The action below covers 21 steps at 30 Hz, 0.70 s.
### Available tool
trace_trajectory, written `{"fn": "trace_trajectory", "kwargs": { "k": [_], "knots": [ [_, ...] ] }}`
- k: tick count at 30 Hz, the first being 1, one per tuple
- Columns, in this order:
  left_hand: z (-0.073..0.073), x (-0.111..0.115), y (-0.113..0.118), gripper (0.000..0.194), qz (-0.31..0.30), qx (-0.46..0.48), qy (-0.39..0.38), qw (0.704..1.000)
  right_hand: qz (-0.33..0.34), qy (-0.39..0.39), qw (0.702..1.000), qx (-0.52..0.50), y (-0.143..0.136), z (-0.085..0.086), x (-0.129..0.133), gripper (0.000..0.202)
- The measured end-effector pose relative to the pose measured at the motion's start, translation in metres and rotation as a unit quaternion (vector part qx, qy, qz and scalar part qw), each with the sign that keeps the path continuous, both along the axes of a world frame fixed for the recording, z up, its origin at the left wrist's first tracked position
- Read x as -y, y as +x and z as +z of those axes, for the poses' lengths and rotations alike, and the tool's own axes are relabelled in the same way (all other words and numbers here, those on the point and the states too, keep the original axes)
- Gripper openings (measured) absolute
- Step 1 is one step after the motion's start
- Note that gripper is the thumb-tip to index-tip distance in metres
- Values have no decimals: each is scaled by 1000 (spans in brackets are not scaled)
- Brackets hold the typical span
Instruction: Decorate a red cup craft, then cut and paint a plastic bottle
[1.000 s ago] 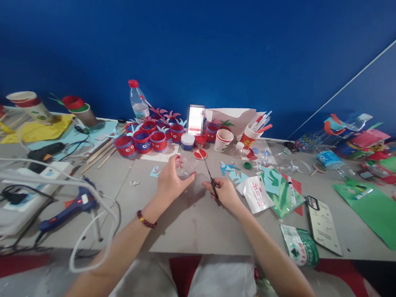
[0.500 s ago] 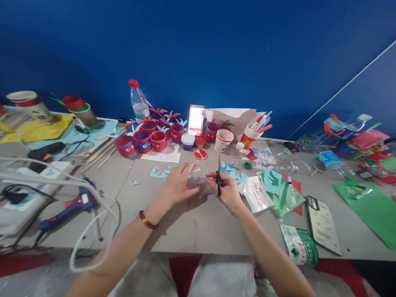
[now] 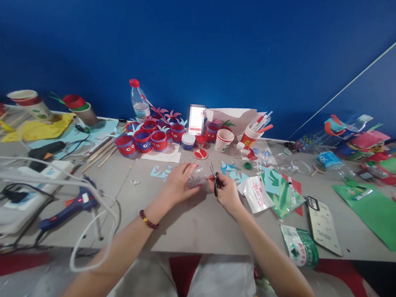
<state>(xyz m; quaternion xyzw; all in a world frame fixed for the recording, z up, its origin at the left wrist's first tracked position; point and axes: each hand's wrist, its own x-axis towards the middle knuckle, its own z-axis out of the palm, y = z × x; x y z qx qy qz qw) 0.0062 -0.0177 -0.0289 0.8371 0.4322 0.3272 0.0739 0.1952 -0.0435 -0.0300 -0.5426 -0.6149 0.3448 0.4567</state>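
Observation:
My left hand [image 3: 180, 182] is closed around a clear plastic bottle piece [image 3: 197, 176], which lies low over the table. In my right hand [image 3: 226, 191] are scissors [image 3: 216, 181], their handles between the fingers and their blades pointing away and slightly left. The blades stand just right of the clear plastic, a little apart from each other. Whether they touch the plastic I cannot tell. Light-blue paper scraps [image 3: 160, 171] lie beside my left hand, and a white packet [image 3: 256, 193] is right of my right hand.
Red and blue painted cups [image 3: 142, 141] stand at the back, near a paper cup [image 3: 223, 140] and a cup of pens [image 3: 251, 136]. On the left are a blue glue gun [image 3: 68, 210], a power strip [image 3: 18, 203] and a looping white cable. A phone [image 3: 322, 226] lies right.
The scissors have turned in my right hand: upright before, their blades now lean left toward the plastic and are parted. My left hand keeps its grip with barely any movement.

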Motion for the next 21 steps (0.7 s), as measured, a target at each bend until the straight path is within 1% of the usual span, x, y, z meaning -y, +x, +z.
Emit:
{"fn": "trace_trajectory", "kwargs": {
  "k": [3,7,11,16,21],
  "knots": [
    [0,1,1,58,1,3,2,1000,-27,30,996,76,2,-2,1,20],
    [3,3,1,53,-9,-6,-12,1000,-48,72,981,172,3,-3,2,7],
    [9,4,1,53,-32,9,-45,998,-61,92,965,237,1,2,6,14],
    [11,5,1,51,-48,31,-85,995,-50,141,951,269,2,6,8,19],
    [10,3,0,50,-60,48,-71,995,-44,177,932,312,5,2,7,19]
  ]
}}
